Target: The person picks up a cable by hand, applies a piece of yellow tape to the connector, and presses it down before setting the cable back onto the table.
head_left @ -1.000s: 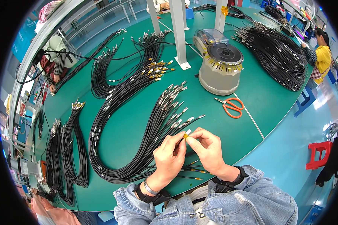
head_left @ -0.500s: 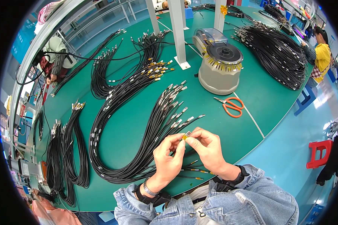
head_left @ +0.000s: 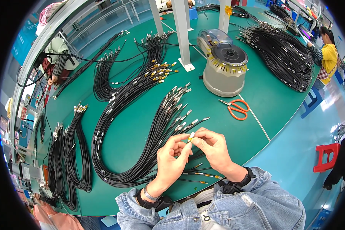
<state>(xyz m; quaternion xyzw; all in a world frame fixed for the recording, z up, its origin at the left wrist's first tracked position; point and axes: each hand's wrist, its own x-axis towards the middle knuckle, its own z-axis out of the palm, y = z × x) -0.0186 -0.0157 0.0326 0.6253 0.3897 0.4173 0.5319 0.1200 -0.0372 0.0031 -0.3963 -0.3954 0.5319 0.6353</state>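
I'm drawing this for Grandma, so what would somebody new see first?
Probably the thick, curving bundle of black cables with silvery tips, left of centre on the green table. Right of centre, the round grey machine with a black top stands out, with orange-handled metal scissors just in front. Low in the middle, the bare left hand and bare right hand pinch a small white-and-yellow cable end.

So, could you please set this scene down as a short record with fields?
Hands: left hand and right hand, fingertips together at a white-and-yellow cable end
Cables: thin black cables with pale tips, in a curved bundle
Tool: orange-handled metal scissors, lying beyond the right hand
Machine: round grey dispenser with black top disc
Surface: smooth green tabletop
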